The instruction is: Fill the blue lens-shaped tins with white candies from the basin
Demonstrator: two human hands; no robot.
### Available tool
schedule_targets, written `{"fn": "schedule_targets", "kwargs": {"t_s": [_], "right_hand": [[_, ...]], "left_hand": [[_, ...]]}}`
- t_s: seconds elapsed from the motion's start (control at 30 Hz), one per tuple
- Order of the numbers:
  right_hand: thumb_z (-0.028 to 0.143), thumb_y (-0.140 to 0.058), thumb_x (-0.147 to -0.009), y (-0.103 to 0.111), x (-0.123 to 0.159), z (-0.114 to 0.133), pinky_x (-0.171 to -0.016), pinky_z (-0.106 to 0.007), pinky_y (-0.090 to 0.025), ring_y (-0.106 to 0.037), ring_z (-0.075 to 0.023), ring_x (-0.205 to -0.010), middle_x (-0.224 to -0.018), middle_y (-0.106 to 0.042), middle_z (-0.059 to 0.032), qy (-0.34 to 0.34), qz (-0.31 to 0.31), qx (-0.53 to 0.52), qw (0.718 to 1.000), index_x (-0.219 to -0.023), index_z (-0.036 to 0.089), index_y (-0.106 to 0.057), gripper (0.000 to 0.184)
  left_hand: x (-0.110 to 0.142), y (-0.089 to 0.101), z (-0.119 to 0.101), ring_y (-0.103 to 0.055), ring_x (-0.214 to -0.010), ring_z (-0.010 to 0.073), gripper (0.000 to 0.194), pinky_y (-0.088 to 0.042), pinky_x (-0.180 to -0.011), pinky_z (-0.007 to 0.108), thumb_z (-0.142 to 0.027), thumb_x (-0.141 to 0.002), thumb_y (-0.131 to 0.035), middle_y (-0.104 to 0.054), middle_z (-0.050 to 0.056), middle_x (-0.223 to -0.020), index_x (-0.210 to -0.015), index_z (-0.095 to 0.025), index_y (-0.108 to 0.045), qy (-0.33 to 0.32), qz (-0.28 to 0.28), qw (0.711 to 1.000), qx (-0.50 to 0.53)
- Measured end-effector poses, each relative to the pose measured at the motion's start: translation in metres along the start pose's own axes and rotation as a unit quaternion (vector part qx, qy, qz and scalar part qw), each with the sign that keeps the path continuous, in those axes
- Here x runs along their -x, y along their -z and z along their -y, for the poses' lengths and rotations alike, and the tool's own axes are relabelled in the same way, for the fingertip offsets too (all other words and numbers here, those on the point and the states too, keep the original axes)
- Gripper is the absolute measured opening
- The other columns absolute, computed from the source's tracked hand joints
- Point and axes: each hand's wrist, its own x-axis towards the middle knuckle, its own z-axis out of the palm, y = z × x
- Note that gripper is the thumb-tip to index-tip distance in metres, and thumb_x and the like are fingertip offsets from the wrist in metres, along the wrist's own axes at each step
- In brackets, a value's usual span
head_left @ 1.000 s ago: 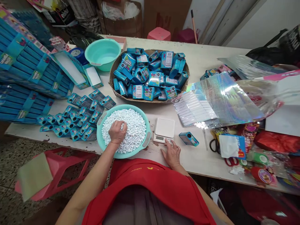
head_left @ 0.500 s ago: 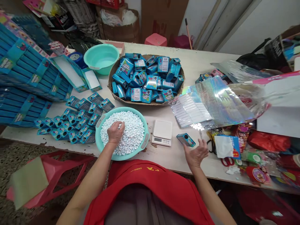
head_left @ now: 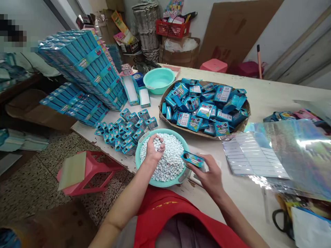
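Note:
Small white candies (head_left: 170,162) fill a turquoise basin (head_left: 140,174) in front of me. My left hand (head_left: 154,148) is cupped over them with a scoop of the candies in its curled fingers. At the basin's right rim, my right hand (head_left: 210,172) grips a small blue candy box (head_left: 192,159), whose top has a round dark hole. A white kitchen scale (head_left: 196,179) is mostly hidden under the right hand. To the left of the basin stand several similar blue boxes (head_left: 126,131) in rows.
Behind the basin is a cardboard tray (head_left: 165,120) heaped with blue boxes. An empty turquoise basin (head_left: 159,81) and tall stacks of blue cartons (head_left: 90,69) stand at the back left. Shiny plastic sheets (head_left: 297,148) and scissors (head_left: 284,222) lie right. A pink stool (head_left: 88,179) stands left of the table.
My right hand has picked the blue box up from the table and brought it left to the basin. My left hand has turned up with candies in it. The view has swung left.

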Motion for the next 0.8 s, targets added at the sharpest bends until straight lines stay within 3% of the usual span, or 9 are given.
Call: {"fn": "schedule_targets", "kwargs": {"t_s": [0.1,0.2,0.37,0.6,0.8], "right_hand": [[0.053,-0.061,-0.081,-0.035,-0.021,0.012,-0.071,-0.035,-0.044,-0.06,-0.0231,-0.083,-0.087,-0.065,-0.0058,0.047,0.06,0.042,0.996,-0.097,0.022,-0.062,0.035],[0.053,-0.059,-0.083,-0.051,-0.028,0.014,-0.071,-0.034,-0.042,-0.06,-0.0234,-0.082,-0.088,-0.065,-0.006,0.078,0.078,0.072,0.991,-0.099,0.021,-0.062,0.035],[0.053,-0.058,-0.084,-0.057,-0.027,0.016,-0.071,-0.033,-0.041,-0.06,-0.0239,-0.084,-0.088,-0.065,-0.0062,0.102,0.091,0.087,0.987,-0.099,0.022,-0.062,0.035],[0.053,-0.059,-0.083,-0.059,-0.031,0.018,-0.072,-0.033,-0.042,-0.06,-0.0236,-0.085,-0.089,-0.065,-0.0065,0.093,0.087,0.078,0.989,-0.098,0.021,-0.061,0.035],[0.055,-0.055,-0.084,-0.06,-0.038,0.02,-0.069,-0.033,-0.042,-0.061,-0.0231,-0.08,-0.086,-0.065,-0.0061,0.118,0.079,0.077,0.987,-0.096,0.02,-0.062,0.038]], "left_hand": [[0.015,-0.019,0.004,-0.048,-0.045,0.0066,0.024,-0.031,-0.039,0.02,-0.036,-0.066,-0.062,-0.057,0.0,-0.066,-0.064,-0.018,-0.046,-0.065,0.009,0.998,0.015],[0.022,-0.031,0.011,-0.058,-0.053,0.0107,0.024,-0.042,-0.049,0.023,-0.035,-0.065,-0.065,-0.056,-0.001,-0.065,-0.062,-0.018,-0.048,-0.13,-0.005,0.991,-0.012],[0.02,-0.033,0.017,-0.057,-0.052,0.0096,0.022,-0.043,-0.051,0.024,-0.032,-0.065,-0.067,-0.056,-0.002,-0.065,-0.063,-0.017,-0.051,-0.168,-0.061,0.983,-0.034],[0.015,-0.032,0.018,-0.054,-0.051,0.0107,0.034,-0.042,-0.054,0.025,-0.041,-0.073,-0.064,-0.053,-0.001,-0.051,-0.053,-0.018,-0.049,-0.208,-0.044,0.975,-0.063],[0.015,-0.038,0.013,-0.051,-0.046,0.0097,0.034,-0.041,-0.053,0.024,-0.043,-0.072,-0.067,-0.051,-0.003,-0.046,-0.058,-0.017,-0.05,-0.205,-0.047,0.976,-0.046]]}}
